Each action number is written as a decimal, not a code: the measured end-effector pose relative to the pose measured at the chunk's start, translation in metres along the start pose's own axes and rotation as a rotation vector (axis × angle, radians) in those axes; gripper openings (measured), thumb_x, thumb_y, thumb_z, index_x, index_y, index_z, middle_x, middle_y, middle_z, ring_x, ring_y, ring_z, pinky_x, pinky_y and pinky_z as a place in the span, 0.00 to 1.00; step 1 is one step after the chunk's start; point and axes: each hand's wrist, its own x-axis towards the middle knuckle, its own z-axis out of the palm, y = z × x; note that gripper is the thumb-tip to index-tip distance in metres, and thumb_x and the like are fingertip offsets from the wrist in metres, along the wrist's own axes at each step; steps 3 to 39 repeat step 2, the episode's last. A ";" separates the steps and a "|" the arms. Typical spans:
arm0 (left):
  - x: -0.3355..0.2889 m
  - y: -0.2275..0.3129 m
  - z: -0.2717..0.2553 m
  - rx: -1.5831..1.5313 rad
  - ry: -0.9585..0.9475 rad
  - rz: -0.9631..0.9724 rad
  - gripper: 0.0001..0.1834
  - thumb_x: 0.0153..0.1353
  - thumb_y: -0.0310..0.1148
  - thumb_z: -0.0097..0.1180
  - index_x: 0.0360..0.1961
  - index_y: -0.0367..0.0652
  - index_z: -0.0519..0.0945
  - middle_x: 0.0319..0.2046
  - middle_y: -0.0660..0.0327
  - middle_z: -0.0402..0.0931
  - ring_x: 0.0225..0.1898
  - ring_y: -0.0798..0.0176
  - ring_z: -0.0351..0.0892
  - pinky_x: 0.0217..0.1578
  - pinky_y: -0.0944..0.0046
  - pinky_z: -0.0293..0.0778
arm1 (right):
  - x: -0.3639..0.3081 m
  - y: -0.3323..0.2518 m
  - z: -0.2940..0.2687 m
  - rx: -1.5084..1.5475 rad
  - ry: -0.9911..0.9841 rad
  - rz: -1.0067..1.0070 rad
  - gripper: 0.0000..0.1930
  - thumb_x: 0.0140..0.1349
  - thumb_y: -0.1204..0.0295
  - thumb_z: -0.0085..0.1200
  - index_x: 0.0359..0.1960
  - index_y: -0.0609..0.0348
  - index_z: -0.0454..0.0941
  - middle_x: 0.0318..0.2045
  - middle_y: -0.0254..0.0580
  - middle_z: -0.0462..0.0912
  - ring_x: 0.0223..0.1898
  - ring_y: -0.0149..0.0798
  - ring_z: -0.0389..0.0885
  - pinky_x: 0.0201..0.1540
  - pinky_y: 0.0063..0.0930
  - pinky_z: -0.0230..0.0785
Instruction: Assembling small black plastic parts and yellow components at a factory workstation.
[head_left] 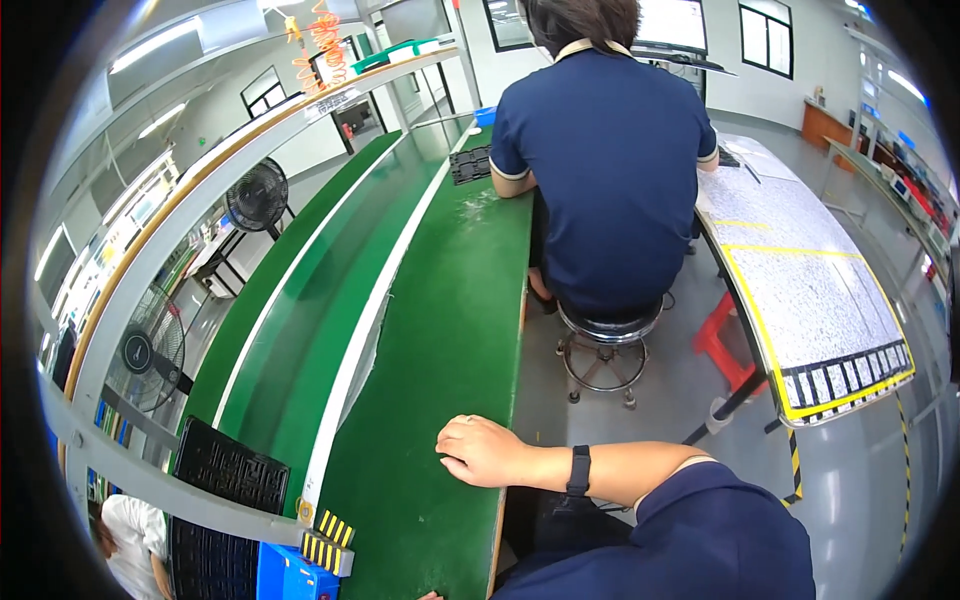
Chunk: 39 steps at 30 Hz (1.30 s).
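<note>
My right hand [482, 450] rests on the green bench top [430, 350] near its right edge. Its fingers are curled in, with the thumb below them, and nothing shows in it. A black band [579, 470] circles that wrist. Of my left hand [431, 596] only a sliver of fingertips shows at the lower edge, over the bench; the rest is out of the picture. Left of it stands a blue bin [290, 575], with small yellow-and-dark striped blocks [328, 543] at its corner.
Black moulded trays [230, 465] stand at the lower left by a grey metal frame. A belt [310, 300] runs along the bench. Ahead, a person [610, 170] in navy sits on a round stool [610, 328]. A speckled table [800, 270] and red stool [722, 345] are right.
</note>
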 end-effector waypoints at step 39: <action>0.012 -0.035 -0.008 -0.166 -0.124 0.337 0.26 0.53 0.29 0.58 0.55 0.45 0.70 0.57 0.51 0.65 0.59 0.51 0.63 0.59 0.58 0.58 | 0.000 0.000 0.000 -0.007 0.003 0.002 0.05 0.47 0.72 0.55 0.24 0.61 0.76 0.27 0.40 0.75 0.36 0.41 0.74 0.42 0.34 0.67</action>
